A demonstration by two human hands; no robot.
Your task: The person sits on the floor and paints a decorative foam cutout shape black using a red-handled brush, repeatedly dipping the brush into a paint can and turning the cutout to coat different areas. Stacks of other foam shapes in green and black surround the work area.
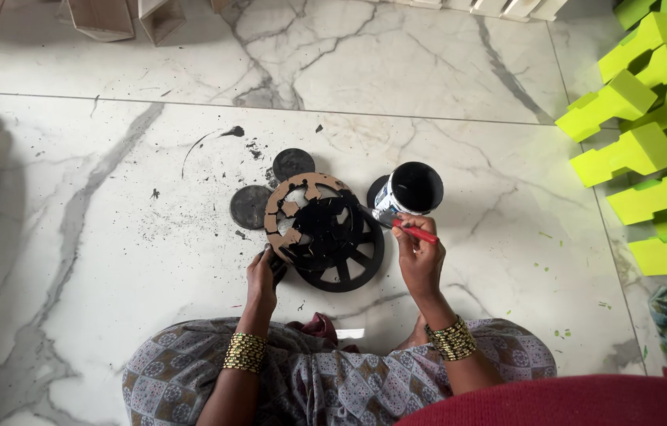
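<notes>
A: The round cut-out wooden disc (324, 231) lies flat on the marble floor (113, 237), just in front of the seated person's knees. Most of it is painted black; the upper-left rim is bare brown wood.

B: And the hands?

A: The left hand (262, 278) rests at the disc's lower-left edge, fingers curled onto the rim, steadying it. The right hand (420, 260) has its grip pinched narrow around a red-handled brush (406, 226), whose tip meets the disc's right side.

B: What's around it?

A: A paint tin (410, 192) stands just beside the disc at its upper right, very near the brush. 2 small black discs (251, 207) lie at the upper left (black specks and smears dot the floor there). Well apart, on the right, sits a pile of lime-green blocks (649, 126).

B: What could go wrong?

A: I'd judge the tin the main risk: a wide sweep of the brush hand could knock it over. The left fingers could also smudge wet paint, and a loaded brush may drip onto the marble.
</notes>
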